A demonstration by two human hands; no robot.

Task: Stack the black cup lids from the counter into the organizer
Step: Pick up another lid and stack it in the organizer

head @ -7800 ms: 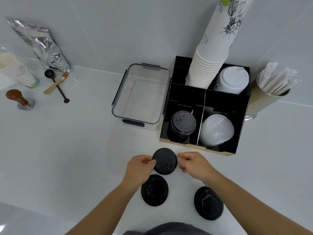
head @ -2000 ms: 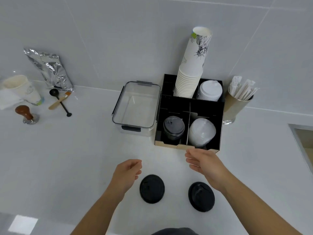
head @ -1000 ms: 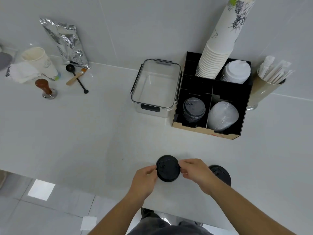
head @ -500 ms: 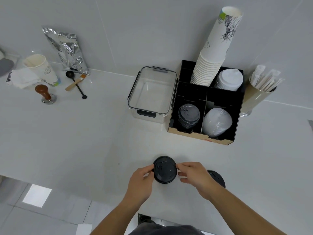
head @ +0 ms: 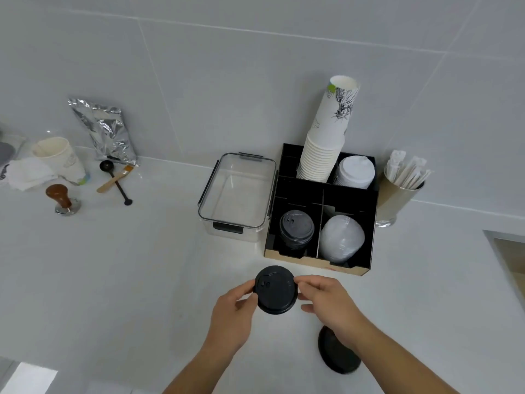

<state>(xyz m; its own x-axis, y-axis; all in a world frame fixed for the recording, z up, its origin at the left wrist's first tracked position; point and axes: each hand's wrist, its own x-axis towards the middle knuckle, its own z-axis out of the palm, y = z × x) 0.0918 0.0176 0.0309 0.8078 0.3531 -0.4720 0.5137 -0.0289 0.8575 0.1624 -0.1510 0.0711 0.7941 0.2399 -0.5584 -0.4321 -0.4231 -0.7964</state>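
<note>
I hold a black cup lid (head: 276,290) above the white counter, my left hand (head: 231,317) pinching its left rim and my right hand (head: 326,298) its right rim. It hovers just in front of the black organizer (head: 345,204). A stack of black lids (head: 296,229) sits in the organizer's front left compartment. One more black lid (head: 338,355) lies on the counter under my right forearm, partly hidden.
The organizer also holds clear dome lids (head: 342,238), white lids (head: 355,172) and a tall paper cup stack (head: 326,137). A clear plastic container (head: 237,196) stands at its left, a metal cup of stirrers (head: 399,189) at its right. A tamper, scoop, foil bag and paper cup lie far left.
Both hands have carried the black lid forward, nearer the organizer's front edge. Earlier, two lids lay on the counter; one was picked up.
</note>
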